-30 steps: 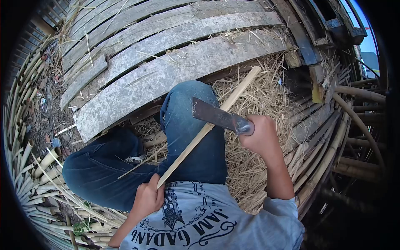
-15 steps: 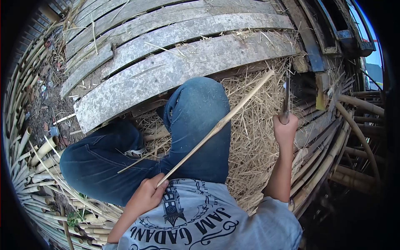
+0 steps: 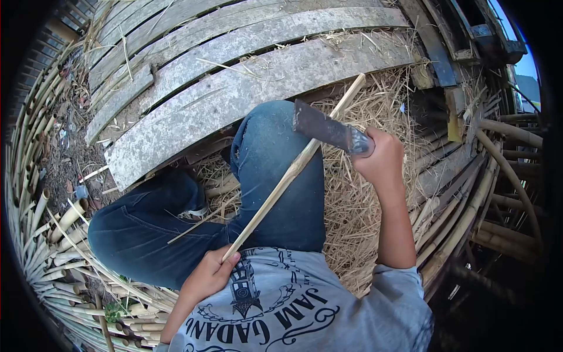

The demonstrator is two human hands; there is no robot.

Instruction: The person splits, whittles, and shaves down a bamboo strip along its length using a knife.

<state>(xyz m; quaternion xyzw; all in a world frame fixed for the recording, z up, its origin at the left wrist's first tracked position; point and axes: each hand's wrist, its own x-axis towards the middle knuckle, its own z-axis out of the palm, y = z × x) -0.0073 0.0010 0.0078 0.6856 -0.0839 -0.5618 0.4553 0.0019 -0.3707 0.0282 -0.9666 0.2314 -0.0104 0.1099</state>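
A long bamboo strip (image 3: 281, 185) slants across my raised knee, its far end over the shavings near the planks. My left hand (image 3: 208, 274) is closed round its near end, against my shirt. In my right hand (image 3: 380, 157) is the handle of a broad, dark-bladed knife (image 3: 325, 127). The blade lies across the strip's upper part, just beyond the knee. Whether the blade touches the strip I cannot tell.
Weathered wooden planks (image 3: 234, 88) form a platform ahead. Pale shavings (image 3: 358, 217) cover the ground beside my right leg. Cut bamboo poles (image 3: 64, 281) are stacked at the left, and more poles (image 3: 510, 134) stand at the right.
The knife swung out to the right and upright half a second ago, and is now back across the strip. The strip has turned, showing a knot near the knee.
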